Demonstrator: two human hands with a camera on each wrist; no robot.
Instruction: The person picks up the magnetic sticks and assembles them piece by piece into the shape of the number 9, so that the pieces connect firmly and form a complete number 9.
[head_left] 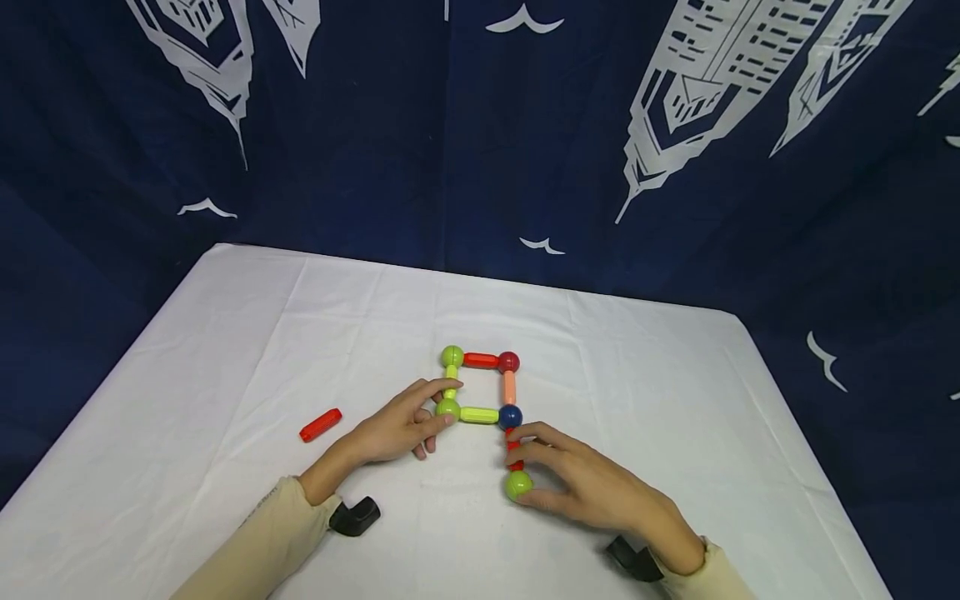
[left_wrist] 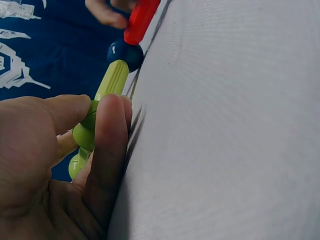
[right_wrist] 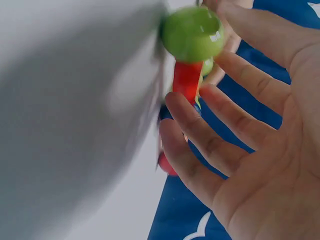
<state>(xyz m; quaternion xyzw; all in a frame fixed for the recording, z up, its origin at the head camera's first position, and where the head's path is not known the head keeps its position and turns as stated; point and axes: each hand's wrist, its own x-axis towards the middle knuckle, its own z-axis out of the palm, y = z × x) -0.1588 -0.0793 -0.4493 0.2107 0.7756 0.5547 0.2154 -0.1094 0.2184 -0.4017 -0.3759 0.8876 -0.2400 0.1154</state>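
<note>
Building rods and balls form a square with a tail. My left hand [head_left: 397,429] pinches the light green ball [left_wrist: 85,132] at its near left corner, thumb and fingers on either side. From there a yellow-green rod [head_left: 479,415] runs to a dark blue ball [head_left: 510,416]. A red rod [head_left: 514,458] leads from the blue ball towards me and ends in another green ball [right_wrist: 192,34]. Beside this tail is my right hand [head_left: 588,479], its fingers spread and loosely extended along the red rod, its thumb right by the end ball.
A red ball [head_left: 508,362] and a far green ball [head_left: 452,357] mark the square's back corners, joined by a red rod [head_left: 482,360]. An orange rod [head_left: 509,388] makes the right side. One loose red rod [head_left: 321,425] lies left of my left hand on the white tablecloth [head_left: 225,350].
</note>
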